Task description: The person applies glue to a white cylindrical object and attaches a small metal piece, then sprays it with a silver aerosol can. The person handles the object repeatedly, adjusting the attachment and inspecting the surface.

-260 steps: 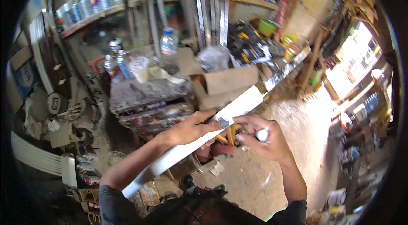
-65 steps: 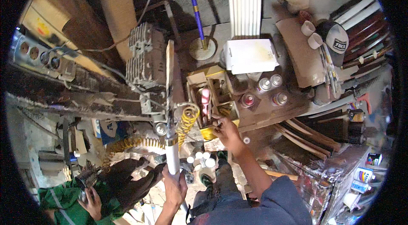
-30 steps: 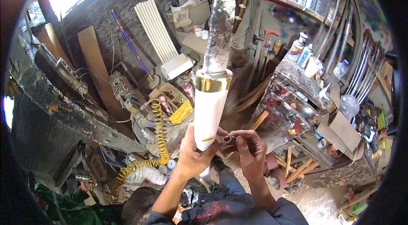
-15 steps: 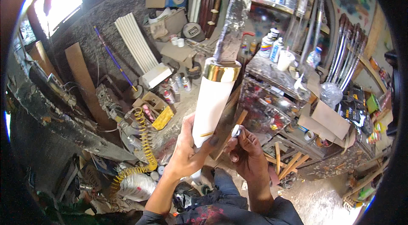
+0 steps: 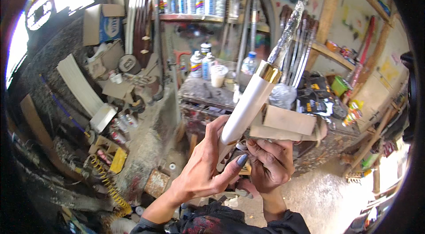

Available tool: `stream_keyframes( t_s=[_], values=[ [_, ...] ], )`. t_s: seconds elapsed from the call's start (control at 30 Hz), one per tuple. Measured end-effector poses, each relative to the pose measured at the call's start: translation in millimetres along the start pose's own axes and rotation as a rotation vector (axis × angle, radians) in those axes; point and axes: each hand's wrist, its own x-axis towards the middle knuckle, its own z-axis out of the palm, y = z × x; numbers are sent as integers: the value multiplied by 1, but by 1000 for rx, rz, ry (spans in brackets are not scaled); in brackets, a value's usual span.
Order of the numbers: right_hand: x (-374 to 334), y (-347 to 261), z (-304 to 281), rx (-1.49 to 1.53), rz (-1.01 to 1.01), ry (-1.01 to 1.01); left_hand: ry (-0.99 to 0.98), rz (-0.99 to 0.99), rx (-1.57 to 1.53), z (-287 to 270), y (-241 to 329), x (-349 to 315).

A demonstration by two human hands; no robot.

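Note:
My left hand [image 5: 197, 174] is closed around the lower part of a white tube [image 5: 248, 105], with a blue-grey stain on the thumb. The tube tilts up and to the right. A shiny gold band [image 5: 269, 73] rings its far end, where a paint-crusted stick [image 5: 292, 26] joins it. Close against the tube's lower end, my right hand [image 5: 272, 163] pinches a small white, rounded piece [image 5: 241, 146], whose kind I cannot make out. My fingers partly hide the tube's lower end.
Spray cans [image 5: 195, 65] and a white cup [image 5: 218, 75] stand on a stained workbench [image 5: 203, 97] ahead. An opened cardboard box [image 5: 290, 121] lies beyond my right hand. At left are a coiled yellow hose [image 5: 106, 185] and a yellow tray [image 5: 118, 159]. More cans line a shelf [image 5: 190, 17].
My view has turned to the right. The tube leans further right, and my right hand has come up to its lower end with the small white piece.

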Motion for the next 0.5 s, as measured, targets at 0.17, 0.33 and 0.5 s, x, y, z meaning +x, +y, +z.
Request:
stream_keyframes(
  t_s=[0.17, 0.33, 0.5],
  values=[
    [3, 0, -23, -163, 54, 80, -138, 37, -47, 17, 11, 26],
    [5, -12, -33, -222, 112, 119, -207, 176, -17, 23, 16, 34],
    [3, -27, -33, -248, 153, 169, -228, 184, -53, 23, 20, 31]
  ],
)
